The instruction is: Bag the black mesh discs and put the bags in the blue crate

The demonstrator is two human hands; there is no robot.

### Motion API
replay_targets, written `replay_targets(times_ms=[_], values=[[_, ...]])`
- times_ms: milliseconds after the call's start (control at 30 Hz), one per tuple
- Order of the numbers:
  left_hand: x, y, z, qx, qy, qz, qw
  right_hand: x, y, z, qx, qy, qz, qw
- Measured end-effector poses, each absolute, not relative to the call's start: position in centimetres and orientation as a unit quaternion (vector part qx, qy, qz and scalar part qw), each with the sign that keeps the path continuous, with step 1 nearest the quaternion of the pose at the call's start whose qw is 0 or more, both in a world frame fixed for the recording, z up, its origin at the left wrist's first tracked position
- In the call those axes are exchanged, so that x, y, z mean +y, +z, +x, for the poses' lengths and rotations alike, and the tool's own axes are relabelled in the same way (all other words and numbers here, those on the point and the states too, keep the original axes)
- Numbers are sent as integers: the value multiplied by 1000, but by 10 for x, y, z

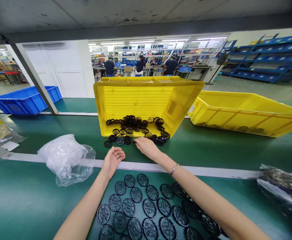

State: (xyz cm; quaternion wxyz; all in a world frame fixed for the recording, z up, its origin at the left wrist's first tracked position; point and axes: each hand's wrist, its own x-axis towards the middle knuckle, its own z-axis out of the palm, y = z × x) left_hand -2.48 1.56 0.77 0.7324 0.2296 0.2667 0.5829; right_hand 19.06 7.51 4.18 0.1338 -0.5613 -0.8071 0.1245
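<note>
My left hand (114, 159) hovers over the white strip, palm turned up and fingers loosely curled, with nothing visible in it. Palm down, my right hand (148, 147) reaches to the front lip of a tipped yellow bin (136, 100). Its fingers stretch left, the tips beside a dark piece; the underside is hidden. Small black spoked discs (133, 121) lie heaped inside the bin. A few more discs (120, 141) have spilled in front of it, near both hands. Larger black spoked rings (149, 208) lie spread on the green surface below my forearms.
A clear plastic bag with white contents (64, 155) lies left. Another yellow bin (246, 113) stands right, a blue crate (23, 100) back left. A bag of dark parts (283, 186) sits at the right edge. A grey shelf (146, 16) hangs overhead. People work in the background.
</note>
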Motion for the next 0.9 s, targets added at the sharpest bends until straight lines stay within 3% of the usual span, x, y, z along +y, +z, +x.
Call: replay_targets(times_ms=[100,233,300,400,633,900], values=[[16,8,-25,266,581,227,736,44,55,208,-796,182,-561,135],[16,9,-24,264,580,227,736,-2,74,243,-759,415,-499,42],[16,9,-24,267,581,223,736,-16,76,256,-763,447,-467,3],[16,9,-25,271,581,216,737,-20,74,265,-794,397,-461,-13],[16,9,-25,272,579,212,739,41,56,253,-775,89,-617,100],[15,9,-27,262,577,217,743,84,32,215,-760,97,-633,113]])
